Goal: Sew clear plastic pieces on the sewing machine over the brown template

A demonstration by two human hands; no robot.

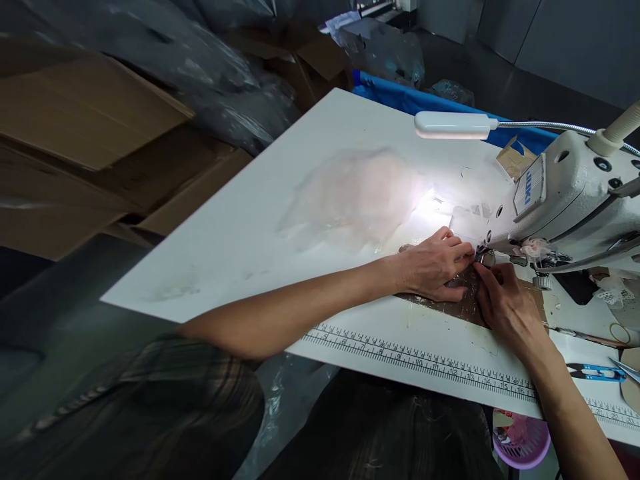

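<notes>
My left hand [436,268] rests at the sewing machine's needle area, fingers bent together and fingertips close to the presser foot [483,256]. From the other side my right hand [509,303] comes in, its thumb and index finger pinched just below the foot. Whatever the fingers of both hands grip is hidden or too small to make out. Under the hands lies a brown, shiny-taped strip [470,311] on the white table [260,253]. The white sewing machine [560,193] stands at the right. A pale, see-through patch like sheer fabric [355,193] lies left of it, blurred.
A lit lamp [453,125] hangs over the table. Blue thread snips [595,372] lie at the right, near a printed ruler strip [420,360] on the front edge. A pink basket [523,443] is below. Cardboard boxes [90,113] stand at the left.
</notes>
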